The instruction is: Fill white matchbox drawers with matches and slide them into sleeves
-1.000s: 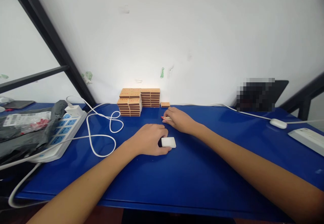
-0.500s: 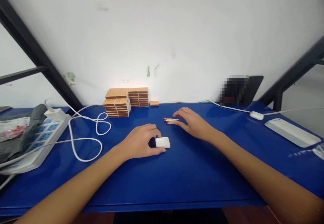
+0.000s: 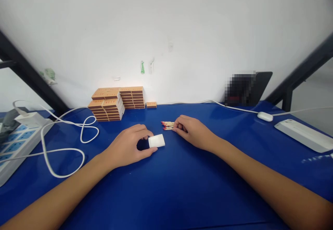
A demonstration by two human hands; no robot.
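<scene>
My left hand [image 3: 132,145] rests on the blue table with thumb and fingers curved around a small white matchbox tray [image 3: 157,140], gripping it at its edges. To the right and a little farther back, my right hand [image 3: 191,130] has its fingertips closed on the bare ends of several red-tipped matches [image 3: 168,125]. The match heads point left and the sticks lie side by side in a small bundle. The ends inside my right fingers are hidden.
Stacked matchboxes [image 3: 106,109] stand against the wall, with a single matchbox [image 3: 151,104] beside them. A power strip [image 3: 22,138] and looped white cable [image 3: 83,153] lie left. At right are a white adapter bar [image 3: 303,134], a small white case [image 3: 265,116] and a dark tablet-like object [image 3: 261,88].
My right fingers have closed from a spread pose onto the ends of the matches. My left hand keeps the white tray. The view has shifted a little to the right.
</scene>
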